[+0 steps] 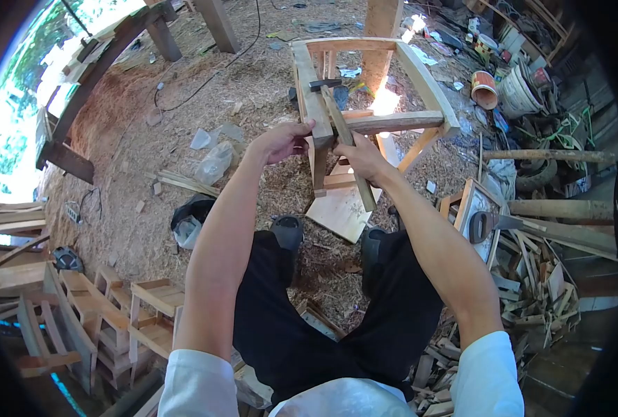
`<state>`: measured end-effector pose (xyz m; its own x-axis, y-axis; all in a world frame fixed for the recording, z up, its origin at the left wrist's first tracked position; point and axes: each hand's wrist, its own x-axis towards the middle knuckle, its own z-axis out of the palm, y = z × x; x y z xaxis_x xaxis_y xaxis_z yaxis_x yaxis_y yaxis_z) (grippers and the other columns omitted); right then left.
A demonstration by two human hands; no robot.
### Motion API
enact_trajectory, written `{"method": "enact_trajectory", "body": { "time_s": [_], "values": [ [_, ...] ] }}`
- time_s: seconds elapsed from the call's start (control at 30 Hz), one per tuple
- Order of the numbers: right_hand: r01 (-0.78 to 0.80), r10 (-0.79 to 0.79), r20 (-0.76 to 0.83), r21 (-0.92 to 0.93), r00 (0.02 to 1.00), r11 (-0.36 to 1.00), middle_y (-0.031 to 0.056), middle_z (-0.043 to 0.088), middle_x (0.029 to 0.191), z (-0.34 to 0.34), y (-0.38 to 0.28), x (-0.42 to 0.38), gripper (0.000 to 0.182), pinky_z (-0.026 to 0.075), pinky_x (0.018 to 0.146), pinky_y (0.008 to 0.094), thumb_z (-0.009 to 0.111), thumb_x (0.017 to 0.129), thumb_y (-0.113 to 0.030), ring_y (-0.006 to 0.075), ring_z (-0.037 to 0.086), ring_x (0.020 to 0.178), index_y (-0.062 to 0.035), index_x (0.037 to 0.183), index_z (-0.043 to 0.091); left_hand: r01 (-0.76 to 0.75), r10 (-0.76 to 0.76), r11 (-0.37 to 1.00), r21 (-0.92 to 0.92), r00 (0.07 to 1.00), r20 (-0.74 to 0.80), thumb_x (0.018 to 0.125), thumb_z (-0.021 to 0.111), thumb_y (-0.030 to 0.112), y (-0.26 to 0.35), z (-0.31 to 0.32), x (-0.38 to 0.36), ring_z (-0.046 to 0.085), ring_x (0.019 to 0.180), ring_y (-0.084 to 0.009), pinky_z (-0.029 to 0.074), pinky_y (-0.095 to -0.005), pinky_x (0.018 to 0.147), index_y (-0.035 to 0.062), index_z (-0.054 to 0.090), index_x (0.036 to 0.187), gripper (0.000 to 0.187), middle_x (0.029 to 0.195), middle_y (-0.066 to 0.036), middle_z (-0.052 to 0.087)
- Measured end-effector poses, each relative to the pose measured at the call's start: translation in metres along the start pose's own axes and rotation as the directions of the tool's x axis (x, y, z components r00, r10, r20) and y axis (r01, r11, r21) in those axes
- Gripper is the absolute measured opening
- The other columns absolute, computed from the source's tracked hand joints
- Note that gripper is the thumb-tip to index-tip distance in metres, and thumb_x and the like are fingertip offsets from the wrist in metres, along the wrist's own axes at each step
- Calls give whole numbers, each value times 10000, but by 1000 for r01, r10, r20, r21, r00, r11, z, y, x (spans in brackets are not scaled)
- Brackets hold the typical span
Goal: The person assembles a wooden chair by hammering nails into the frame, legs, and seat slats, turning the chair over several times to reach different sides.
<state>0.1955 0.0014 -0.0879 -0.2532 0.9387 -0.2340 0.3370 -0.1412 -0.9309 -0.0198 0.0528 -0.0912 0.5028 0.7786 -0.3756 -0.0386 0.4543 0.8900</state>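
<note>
In the middle of the head view stands a wooden frame [406, 124] with several legs and rails, like an unfinished stool or chair. My right hand [366, 158] is wrapped round the wooden handle of a hammer [339, 124]. Its dark metal head lies over the frame's left rail. My left hand [284, 142] grips the near end of that rail, thumb on top and fingers curled at its side. Below the frame, a flat pale board [341, 212] rests on the ground between my feet.
Sawdust and shavings cover the ground. Clear plastic bags [215, 162] and a black bag [189, 221] lie to the left. A handsaw [486, 226] is at the right, above a pile of wood scraps [542, 292]. Buckets [484, 90] stand at the back right; wooden frames [157, 295] at lower left.
</note>
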Motion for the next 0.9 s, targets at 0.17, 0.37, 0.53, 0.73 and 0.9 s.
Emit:
{"method": "enact_trajectory", "body": {
  "time_s": [0.17,0.37,0.53,0.73,0.9],
  "values": [
    [12,7,-84,218,996,976,78,577,1041,-1,-6,-4,354,497,823,347,639,873,-277,167,558,970,-8,1086,555,-25,38,986,166,997,-73,894,624,439,4,5,6,459,634,-79,440,-273,646,91,591,911,350,718,40,487],
    [-32,136,-283,344,949,938,57,645,893,-16,-15,-15,373,474,663,310,701,849,-327,150,592,783,-3,1014,621,-110,165,922,372,979,-119,892,595,491,3,41,22,551,775,-115,458,-254,630,2,590,1098,531,922,-50,594],
    [-163,230,-233,277,945,947,62,669,888,-40,6,-35,332,469,680,329,698,849,-313,165,629,792,-10,970,639,-41,49,907,420,999,-9,952,437,470,-2,67,30,633,781,-198,504,-302,655,11,442,1297,574,1117,-159,596],
    [-212,268,-195,266,943,940,27,674,932,-49,8,-60,268,428,685,298,629,908,-316,126,641,850,-64,997,617,-129,149,971,200,985,-88,958,277,239,4,74,0,621,753,-233,492,-356,706,-9,435,1013,299,1083,-191,586],
    [-216,272,-195,267,942,939,50,670,959,-47,6,-62,296,436,701,321,637,900,-300,141,628,866,-37,1034,617,-154,194,954,256,971,-137,970,366,234,-5,67,-1,563,766,-154,468,-319,719,3,512,962,274,924,-78,577]
  ]
}}
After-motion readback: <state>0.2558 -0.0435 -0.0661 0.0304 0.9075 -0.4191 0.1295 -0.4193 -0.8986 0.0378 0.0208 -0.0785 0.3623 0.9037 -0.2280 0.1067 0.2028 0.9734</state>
